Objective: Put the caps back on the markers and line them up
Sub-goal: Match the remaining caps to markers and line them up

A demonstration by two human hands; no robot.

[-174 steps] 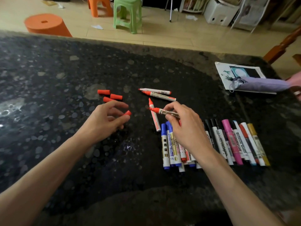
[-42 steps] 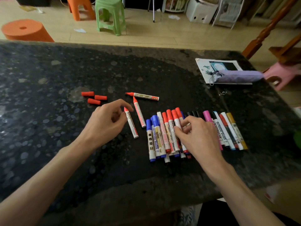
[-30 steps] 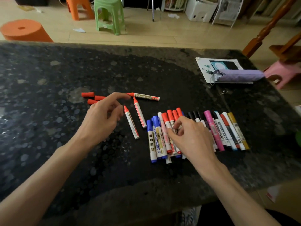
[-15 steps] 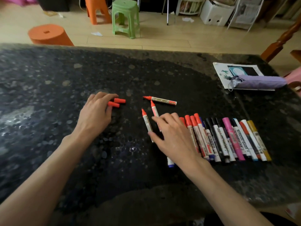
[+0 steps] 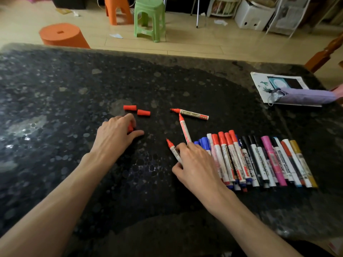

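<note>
The dark speckled table (image 5: 55,93) carried everything. On its near right part lay the row of capped markers (image 5: 259,160), side by side and touching, caps pointing away from the person. The right hand (image 5: 196,164) sat at the row's left end, thumb and fingers pinching the barrel of the nearest open marker (image 5: 172,147), whose red tip pointed away and a little left. The left hand (image 5: 115,136) was curled round a red cap (image 5: 130,128), only a sliver of it showing between the fingers. A second open marker (image 5: 184,129) lay just beyond the right hand, and a third open marker (image 5: 193,114) lay crosswise past that. Two loose caps (image 5: 143,112) waited just beyond the left hand.

The step in hand looked to be capping the pinched marker. It would go best with both pieces lifted off the table, the cap's open mouth turned to face the tip, barrel and cap held in one line, and a straight push until it seated. Fingers were better kept back from the inky tip. The marker then belonged at the row's left end, its cap level with its neighbours.
</note>
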